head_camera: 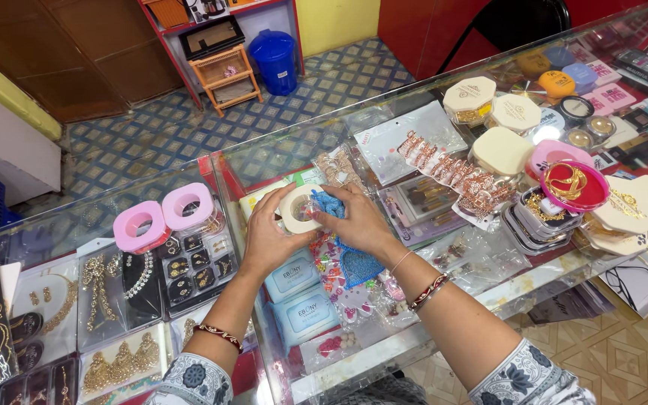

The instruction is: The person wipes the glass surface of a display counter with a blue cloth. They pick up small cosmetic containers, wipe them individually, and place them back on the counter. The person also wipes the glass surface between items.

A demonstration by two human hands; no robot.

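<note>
My left hand [268, 238] grips a cream ring-shaped box [296, 208] over the glass counter [256, 161]. My right hand [360, 221] holds a blue glittery ornament [329, 203] against the box's opening. A larger blue beaded piece [360, 267] lies just under my right wrist, beside packets of coloured beads [331, 274]. Both wrists wear red and gold bangles.
Two pink ring-shaped boxes [163, 216] stand to the left. Cream octagonal boxes [500, 150], a pink bowl with gold bangles [574, 185] and a strip of hair clips [455, 176] crowd the right. Jewellery sets show under the glass. Beyond the counter are a blue bin [274, 60] and a wooden rack [223, 75].
</note>
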